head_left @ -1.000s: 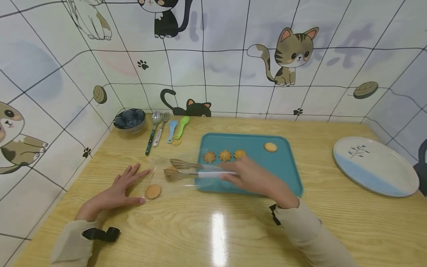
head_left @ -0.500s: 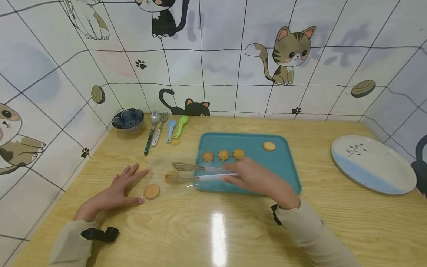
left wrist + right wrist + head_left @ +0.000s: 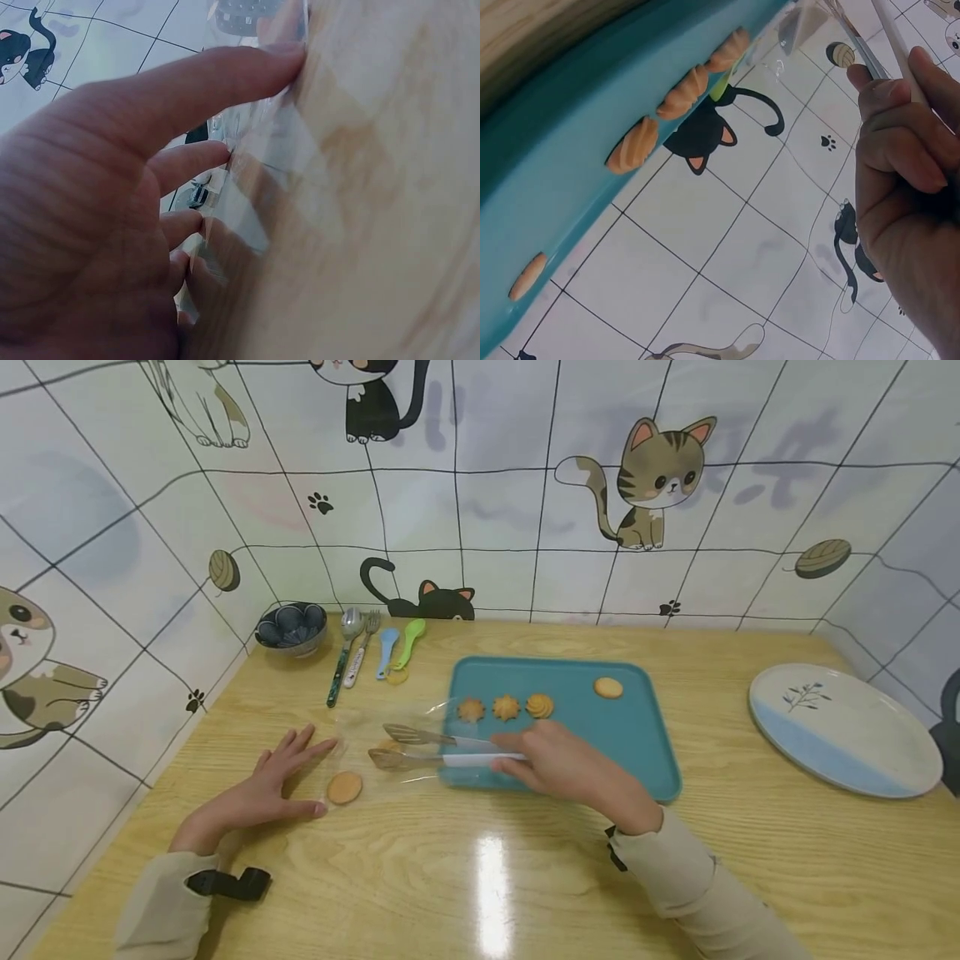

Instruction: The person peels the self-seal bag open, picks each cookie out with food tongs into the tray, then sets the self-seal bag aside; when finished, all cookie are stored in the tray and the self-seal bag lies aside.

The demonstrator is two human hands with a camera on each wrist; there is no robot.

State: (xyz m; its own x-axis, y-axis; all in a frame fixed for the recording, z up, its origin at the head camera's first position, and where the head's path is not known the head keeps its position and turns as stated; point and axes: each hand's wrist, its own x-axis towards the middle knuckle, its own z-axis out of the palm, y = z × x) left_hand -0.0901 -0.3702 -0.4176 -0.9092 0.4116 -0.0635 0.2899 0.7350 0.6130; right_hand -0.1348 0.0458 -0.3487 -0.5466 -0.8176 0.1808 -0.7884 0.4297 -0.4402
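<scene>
In the head view, my right hand [image 3: 558,764] holds a pair of tongs [image 3: 480,759] by its white arms. The tongs' slotted brown ends stand spread apart, inside or over a clear plastic bag [image 3: 423,714], with a cookie [image 3: 392,746] partly hidden between them. A flat round cookie [image 3: 345,787] lies at the bag's left end. My left hand [image 3: 258,789] rests with fingers spread beside that end. In the left wrist view its thumb [image 3: 255,71] and fingertips touch the bag's film. The bag's right part overlaps a teal tray [image 3: 600,743].
Three ridged cookies [image 3: 506,707] and an oval cookie [image 3: 608,687] lie on the tray. A large plate [image 3: 840,727] is at right. At back left are a bowl [image 3: 292,631], a spoon [image 3: 345,652], a fork [image 3: 362,652], a blue spoon [image 3: 387,652] and a green spoon [image 3: 409,643].
The tongs' ends have spread slightly apart, the lower one shifting toward the near edge, and the cookie now shows between them. My left hand stays in place.
</scene>
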